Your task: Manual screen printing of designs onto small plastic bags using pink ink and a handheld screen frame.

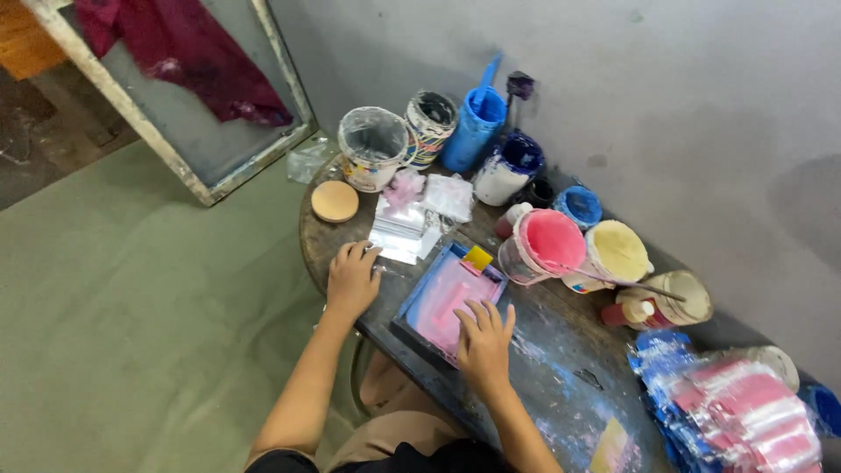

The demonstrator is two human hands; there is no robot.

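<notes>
Head view: a small blue-framed printing screen point(448, 302) lies flat near the front edge of the paint-stained table point(561, 368), its mesh already coated pink. The right hand point(484, 337) rests on the screen's near corner, fingers spread flat, gripping nothing. The left hand point(352, 278) presses on the bare tabletop at the left edge, fingers loosely curled, empty. A yellow squeegee point(478, 257) sits at the frame's far corner. A stack of clear pouches point(399, 232) waits just beyond; printed pink-and-blue pouches point(736, 412) are piled at the right end, so by judgement the work is partway through.
</notes>
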